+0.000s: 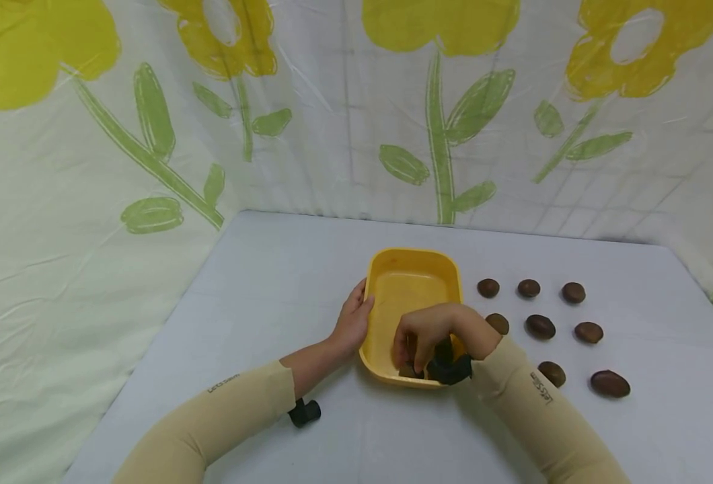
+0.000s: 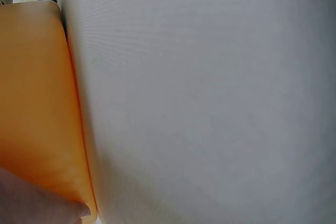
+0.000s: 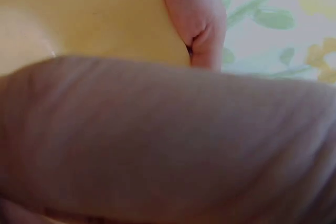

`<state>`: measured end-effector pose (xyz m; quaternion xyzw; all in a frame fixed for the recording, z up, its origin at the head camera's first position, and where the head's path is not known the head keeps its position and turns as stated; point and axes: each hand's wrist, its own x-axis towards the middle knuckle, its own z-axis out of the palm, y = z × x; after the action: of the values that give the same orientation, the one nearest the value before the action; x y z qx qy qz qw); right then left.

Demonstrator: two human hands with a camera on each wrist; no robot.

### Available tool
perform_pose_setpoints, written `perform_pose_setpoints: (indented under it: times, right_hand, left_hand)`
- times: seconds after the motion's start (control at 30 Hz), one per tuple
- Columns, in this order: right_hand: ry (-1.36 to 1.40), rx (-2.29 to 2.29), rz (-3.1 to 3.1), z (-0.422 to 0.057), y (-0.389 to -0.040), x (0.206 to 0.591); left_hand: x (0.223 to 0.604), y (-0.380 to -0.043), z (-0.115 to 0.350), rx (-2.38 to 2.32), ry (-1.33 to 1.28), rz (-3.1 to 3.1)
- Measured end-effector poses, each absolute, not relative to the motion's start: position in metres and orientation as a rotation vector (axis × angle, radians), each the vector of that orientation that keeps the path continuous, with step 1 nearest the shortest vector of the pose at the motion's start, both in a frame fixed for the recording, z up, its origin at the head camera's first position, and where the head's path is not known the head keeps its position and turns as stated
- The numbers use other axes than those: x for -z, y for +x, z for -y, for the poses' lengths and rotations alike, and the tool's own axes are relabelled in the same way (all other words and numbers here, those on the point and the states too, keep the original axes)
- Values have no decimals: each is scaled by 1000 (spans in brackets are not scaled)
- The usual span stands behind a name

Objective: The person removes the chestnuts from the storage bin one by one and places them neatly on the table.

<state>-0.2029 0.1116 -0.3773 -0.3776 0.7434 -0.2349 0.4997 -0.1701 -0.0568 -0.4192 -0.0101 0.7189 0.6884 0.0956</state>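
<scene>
A yellow plastic tray (image 1: pixel 414 289) with raised walls sits mid-table. My left hand (image 1: pixel 353 319) grips its left side, thumb near the rim and fingers along the outer wall; in the left wrist view, part of that hand (image 2: pixel 42 203) lies against the orange-looking wall (image 2: pixel 39 87). My right hand (image 1: pixel 429 333) reaches down inside the tray's near end. Its curled fingers pinch a smooth brown chestnut-like nut (image 1: pixel 411 372) low by the near wall, partly hidden. The right wrist view is mostly filled by blurred skin, with the left hand (image 3: pixel 202 19) beyond at the tray's edge.
Several similar brown nuts (image 1: pixel 540 327) lie in loose rows right of the tray, some partly behind the right wrist and sleeve. Black wrist gear (image 1: pixel 305 412) shows under the left forearm. A white curtain with yellow flowers (image 1: pixel 441 134) hangs behind the table (image 1: pixel 284 269).
</scene>
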Motion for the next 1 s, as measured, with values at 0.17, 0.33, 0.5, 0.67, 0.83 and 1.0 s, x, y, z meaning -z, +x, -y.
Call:
perform_pose_setpoints:
  times: [0.17,0.33,0.5,0.67,0.83,1.0]
  right_hand:
    - [-966,518,-1758,-111,-204,378]
    - [-978,479,-1758,-110,-205,380]
    - [-941,472,-1752,-109,-204,380]
    - [-946,442,-1768,-110,-203,381]
    - [-949,528,-1825,-116,-203,378]
    - [-970,684,-1894,-127,-205,370]
  left_hand:
    - [417,-170,57,-2048,-14,-2115]
    - [400,-164,57,-2061,-4,-2084]
    - [393,-160,57,-2050,-8,-2086]
    - [409,-167,56,-2065,-19,-2079]
    - [418,-170,55,-2066,-9,-2114]
    - [419,-170,56,-2040,-21,-2148]
